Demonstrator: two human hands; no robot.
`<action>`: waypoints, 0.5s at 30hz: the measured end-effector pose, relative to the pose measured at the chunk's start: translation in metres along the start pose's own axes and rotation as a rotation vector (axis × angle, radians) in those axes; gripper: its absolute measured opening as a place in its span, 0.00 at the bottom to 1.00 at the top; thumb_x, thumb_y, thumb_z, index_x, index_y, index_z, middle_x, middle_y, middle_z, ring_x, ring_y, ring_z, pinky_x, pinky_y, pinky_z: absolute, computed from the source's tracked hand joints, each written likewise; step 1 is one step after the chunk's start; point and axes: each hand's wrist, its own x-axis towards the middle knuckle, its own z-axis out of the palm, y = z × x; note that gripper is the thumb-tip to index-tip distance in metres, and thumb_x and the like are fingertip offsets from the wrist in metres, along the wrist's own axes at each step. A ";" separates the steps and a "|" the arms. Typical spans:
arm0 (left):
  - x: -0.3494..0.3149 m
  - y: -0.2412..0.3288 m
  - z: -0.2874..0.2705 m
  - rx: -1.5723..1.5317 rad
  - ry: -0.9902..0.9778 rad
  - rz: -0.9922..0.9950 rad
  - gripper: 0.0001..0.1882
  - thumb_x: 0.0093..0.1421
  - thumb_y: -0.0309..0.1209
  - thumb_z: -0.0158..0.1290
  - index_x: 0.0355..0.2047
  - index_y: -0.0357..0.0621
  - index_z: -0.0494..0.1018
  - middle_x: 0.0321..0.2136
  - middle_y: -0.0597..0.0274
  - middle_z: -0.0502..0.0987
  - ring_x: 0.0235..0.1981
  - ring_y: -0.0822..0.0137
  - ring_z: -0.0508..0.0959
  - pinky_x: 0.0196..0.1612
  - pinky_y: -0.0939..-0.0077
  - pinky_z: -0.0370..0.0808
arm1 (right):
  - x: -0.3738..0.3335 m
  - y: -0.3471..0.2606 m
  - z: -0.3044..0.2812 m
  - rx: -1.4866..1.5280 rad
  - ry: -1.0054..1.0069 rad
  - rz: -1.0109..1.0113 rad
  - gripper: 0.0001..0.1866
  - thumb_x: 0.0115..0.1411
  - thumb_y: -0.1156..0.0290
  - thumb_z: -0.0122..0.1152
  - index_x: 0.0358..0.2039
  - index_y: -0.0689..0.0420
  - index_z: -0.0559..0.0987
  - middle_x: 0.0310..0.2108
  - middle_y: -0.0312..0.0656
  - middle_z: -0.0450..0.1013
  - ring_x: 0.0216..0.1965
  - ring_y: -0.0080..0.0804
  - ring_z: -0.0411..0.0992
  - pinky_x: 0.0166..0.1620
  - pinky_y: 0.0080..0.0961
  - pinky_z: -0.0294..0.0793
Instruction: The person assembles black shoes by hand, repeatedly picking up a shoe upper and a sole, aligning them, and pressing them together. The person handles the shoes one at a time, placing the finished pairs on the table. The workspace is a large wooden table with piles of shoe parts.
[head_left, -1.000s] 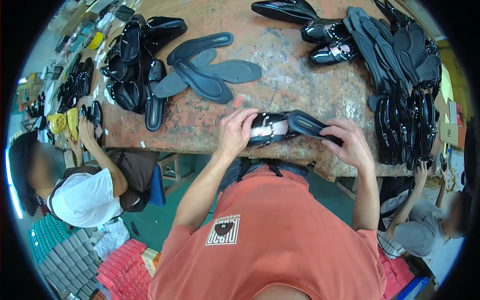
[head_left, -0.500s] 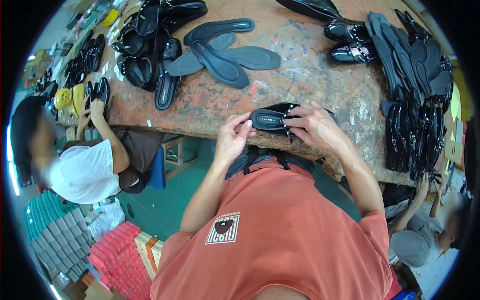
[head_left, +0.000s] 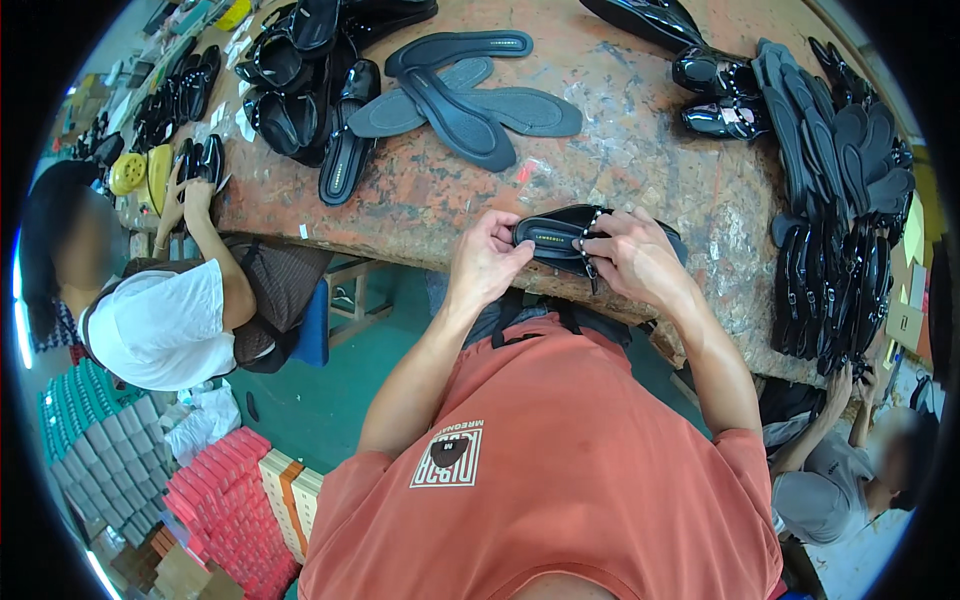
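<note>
A black shoe with a dark insole and a studded strap lies sideways at the near edge of the worktable, its heel to the left. My left hand grips the heel end, thumb on the rim. My right hand is closed around the front part at the strap, its fingers bent over the opening; some fingertips are hidden. A thin strap end hangs down beside that hand. Beyond the shoe, several loose dark insoles lie crossed over each other.
Glossy black shoes are heaped at the back left. To the right stand more black shoes and stacked insoles. One person handles shoes at the left; another person works at the right. Red boxes are stacked behind on the left.
The whole view has shifted slightly, so the table's things appear farther right. Both hands keep their hold on the shoe; the left fingers have shifted a little at the heel.
</note>
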 end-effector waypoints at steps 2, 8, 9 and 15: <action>0.008 0.002 -0.006 -0.014 -0.085 -0.054 0.19 0.60 0.29 0.70 0.49 0.34 0.79 0.29 0.64 0.82 0.26 0.76 0.82 0.32 0.75 0.80 | 0.000 0.000 0.000 -0.005 0.012 -0.018 0.12 0.56 0.73 0.70 0.41 0.52 0.91 0.40 0.42 0.81 0.45 0.43 0.77 0.52 0.39 0.72; 0.026 0.035 -0.011 0.200 -0.135 -0.011 0.12 0.64 0.33 0.69 0.40 0.38 0.81 0.17 0.63 0.80 0.20 0.68 0.84 0.27 0.69 0.78 | 0.000 -0.003 0.002 -0.001 0.047 -0.012 0.13 0.56 0.74 0.70 0.43 0.52 0.91 0.40 0.42 0.80 0.45 0.42 0.77 0.52 0.39 0.72; 0.026 0.033 -0.011 0.211 -0.151 -0.019 0.13 0.64 0.33 0.69 0.40 0.38 0.80 0.19 0.62 0.80 0.20 0.67 0.84 0.27 0.68 0.78 | 0.000 -0.004 0.001 -0.002 0.042 -0.010 0.14 0.56 0.74 0.70 0.43 0.51 0.91 0.40 0.42 0.80 0.45 0.43 0.77 0.52 0.39 0.72; 0.027 0.028 -0.029 0.285 -0.409 0.118 0.18 0.61 0.33 0.71 0.45 0.39 0.76 0.25 0.57 0.80 0.28 0.62 0.85 0.31 0.65 0.78 | 0.000 -0.004 0.000 -0.036 -0.028 0.000 0.14 0.56 0.71 0.70 0.43 0.49 0.91 0.41 0.42 0.79 0.47 0.42 0.76 0.54 0.40 0.71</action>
